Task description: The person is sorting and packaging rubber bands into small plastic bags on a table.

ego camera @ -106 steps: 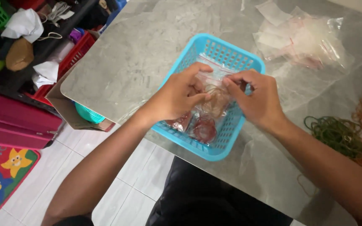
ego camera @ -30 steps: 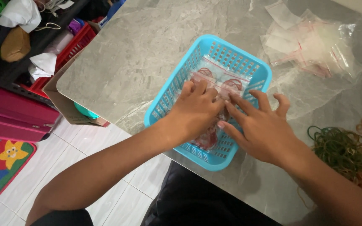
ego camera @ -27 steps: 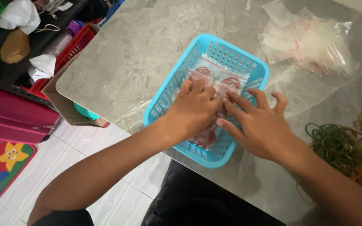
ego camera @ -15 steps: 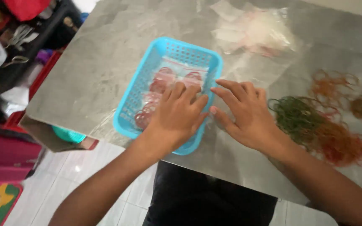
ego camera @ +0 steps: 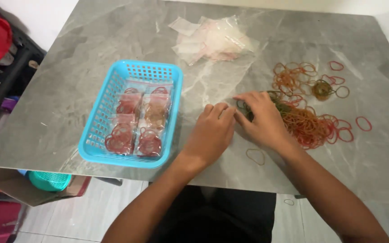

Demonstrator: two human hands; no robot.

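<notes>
**Colours on a grey marbled counter**

The counter (ego camera: pixel 91 54) is grey with pale, marble-like veins. A bright turquoise lattice basket (ego camera: pixel 100 130) holds clear bags (ego camera: pixel 138 123) of red and brownish bands. Loose rubber bands (ego camera: pixel 309 119) are orange, red and dark green. A pile of clear empty bags (ego camera: pixel 212 40) shows red-tinted strips.

Clear filled packets (ego camera: pixel 138 123) lie in the basket (ego camera: pixel 113 85); empty clear bags (ego camera: pixel 212 40) beyond.

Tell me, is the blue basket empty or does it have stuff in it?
Not empty. The blue basket holds small clear bags of rubber bands lying flat inside.
</notes>
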